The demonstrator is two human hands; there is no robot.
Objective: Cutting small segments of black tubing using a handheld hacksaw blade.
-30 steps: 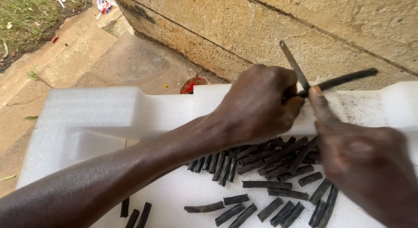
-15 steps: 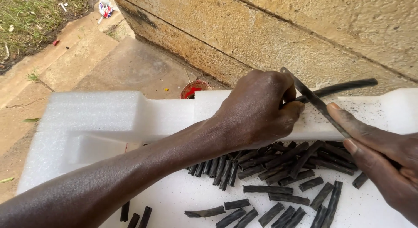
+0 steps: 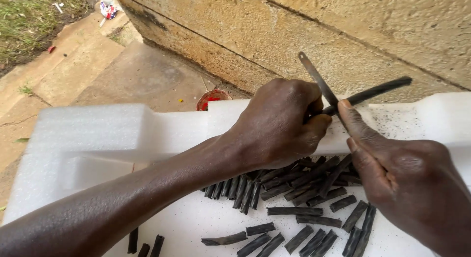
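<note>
My left hand is closed around one end of a long black strip, which sticks out to the right over the white foam block. My right hand grips a thin metal blade, its forefinger pressed along it, and the blade crosses the strip close to my left fingers. Below both hands lie several short black cut pieces on the foam.
A rough stone wall rises just behind the foam block. A small red and white lid lies on the concrete step at the wall's foot. Grass and litter are at the top left.
My right hand has drawn the blade back up and in, from lying slanted low to the right to standing more upright across the strip. My left hand has kept its hold.
</note>
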